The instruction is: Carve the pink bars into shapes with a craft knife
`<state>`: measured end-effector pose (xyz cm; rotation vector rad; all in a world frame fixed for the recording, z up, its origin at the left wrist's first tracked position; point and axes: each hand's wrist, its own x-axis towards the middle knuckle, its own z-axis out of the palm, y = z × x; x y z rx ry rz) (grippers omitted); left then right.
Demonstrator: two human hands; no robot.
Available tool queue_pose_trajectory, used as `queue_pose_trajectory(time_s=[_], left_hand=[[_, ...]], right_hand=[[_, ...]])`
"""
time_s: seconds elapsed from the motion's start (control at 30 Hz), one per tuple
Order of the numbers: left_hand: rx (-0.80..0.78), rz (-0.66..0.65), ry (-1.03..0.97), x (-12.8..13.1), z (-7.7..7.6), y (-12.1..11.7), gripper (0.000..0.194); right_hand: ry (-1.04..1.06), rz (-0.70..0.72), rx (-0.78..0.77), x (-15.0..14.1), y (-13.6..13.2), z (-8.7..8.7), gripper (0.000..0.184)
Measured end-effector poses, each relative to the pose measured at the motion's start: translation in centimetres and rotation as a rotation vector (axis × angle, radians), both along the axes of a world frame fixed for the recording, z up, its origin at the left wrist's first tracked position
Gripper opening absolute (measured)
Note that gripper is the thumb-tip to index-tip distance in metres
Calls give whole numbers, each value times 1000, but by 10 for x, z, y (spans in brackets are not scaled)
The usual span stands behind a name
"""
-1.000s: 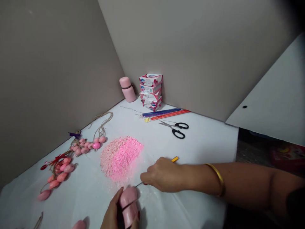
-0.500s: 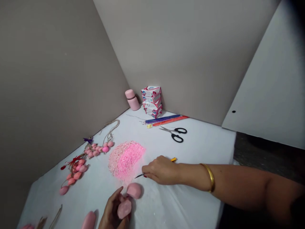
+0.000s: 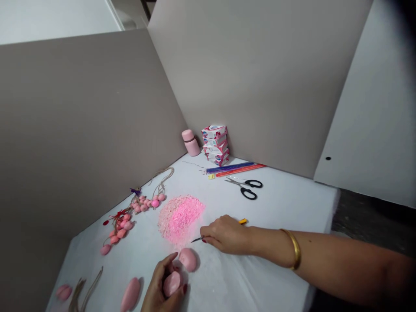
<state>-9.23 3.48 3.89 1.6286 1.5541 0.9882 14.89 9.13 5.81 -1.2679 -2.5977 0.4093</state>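
My left hand point(image 3: 162, 288) at the bottom edge grips a pink soap piece point(image 3: 172, 282). A second pink soap piece point(image 3: 188, 259) lies on the white table point(image 3: 276, 216) just beyond it. My right hand point(image 3: 225, 234), with a gold bangle point(image 3: 294, 255) on the wrist, rests on the table holding a small knife point(image 3: 197, 239) with a yellow handle end. The blade tip points at the pile of pink soap shavings point(image 3: 180, 216).
Strings of pink buds on twine point(image 3: 130, 216) lie to the left. A whole pink soap point(image 3: 130, 294) and another at the corner point(image 3: 63, 292) lie near the front. Black scissors point(image 3: 245, 187), coloured sticks point(image 3: 234, 167), stacked soap boxes point(image 3: 215, 145) and a pink bottle point(image 3: 191, 143) stand at the back corner.
The soap in my left hand has come apart into two pieces; one now lies on the table. My right hand drew the knife back toward the shavings. The view tilted upward.
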Motion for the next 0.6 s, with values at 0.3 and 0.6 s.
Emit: queue_pose_trajectory(time_s=[0.3,0.6], left_hand=[[548,-71,777,10,-28,6,39],[697,52,723,13,-17,7,12]], right_hand=[[-9,-2,-6,-1,0,-2,17],[8,3,12,-1,-1,-3,16]])
